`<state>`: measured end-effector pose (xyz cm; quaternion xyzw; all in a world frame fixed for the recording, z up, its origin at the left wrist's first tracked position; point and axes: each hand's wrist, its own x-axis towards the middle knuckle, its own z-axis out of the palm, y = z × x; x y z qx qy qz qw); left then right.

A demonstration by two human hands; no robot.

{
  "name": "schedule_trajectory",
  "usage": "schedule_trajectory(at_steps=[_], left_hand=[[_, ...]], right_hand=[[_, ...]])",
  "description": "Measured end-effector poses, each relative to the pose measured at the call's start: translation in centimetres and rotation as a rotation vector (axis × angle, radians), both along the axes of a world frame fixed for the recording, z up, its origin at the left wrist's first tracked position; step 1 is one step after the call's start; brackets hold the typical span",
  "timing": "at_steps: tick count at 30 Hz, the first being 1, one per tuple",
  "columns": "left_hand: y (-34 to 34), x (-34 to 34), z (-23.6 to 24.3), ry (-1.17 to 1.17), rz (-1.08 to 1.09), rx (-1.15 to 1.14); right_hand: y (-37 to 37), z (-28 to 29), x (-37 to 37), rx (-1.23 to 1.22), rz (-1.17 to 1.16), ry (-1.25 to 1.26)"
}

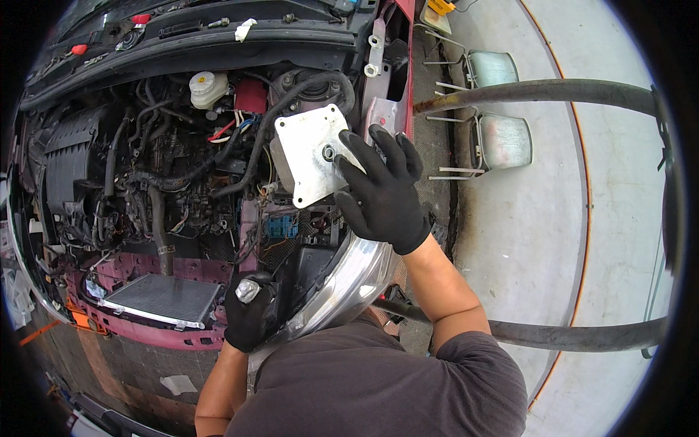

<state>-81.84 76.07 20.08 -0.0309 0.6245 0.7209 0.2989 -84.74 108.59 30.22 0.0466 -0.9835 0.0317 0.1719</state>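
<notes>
My gloved right hand (382, 189) is over the right edge of a pale square metal plate (306, 146), fingers spread and slightly bent, touching it. The plate has corner holes and a round fitting near its right middle, and lies at a slant over the right side of the engine bay. Whether it rests on anything is unclear. My gloved left hand (246, 309) is low beside the black plastic housing near the headlight (342, 291), closed around a small silver object (247, 290); its exact kind is unclear.
The open engine bay has hoses, a white reservoir (207, 89), a red box (249, 96), a black engine cover (76, 167) and a radiator (164, 298) in a pink front frame. At right stand two chairs (504, 138), curved metal lift arms (553, 91) and an orange hose (586, 211).
</notes>
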Motion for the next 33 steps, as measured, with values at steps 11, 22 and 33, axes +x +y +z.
schedule_trajectory(at_steps=[11,22,33], left_hand=[[0.5,-1.6,1.9,0.22,-0.113,-0.173],[5.9,-6.2,9.4,0.708,-0.431,-0.288],[7.7,-5.7,9.7,0.788,-0.503,-0.337]], right_hand=[[-0.7,1.8,0.6,-0.137,-0.031,0.126],[-3.1,2.1,4.6,-0.944,0.237,-0.113],[-3.2,0.7,5.4,-0.9,0.265,-0.081]])
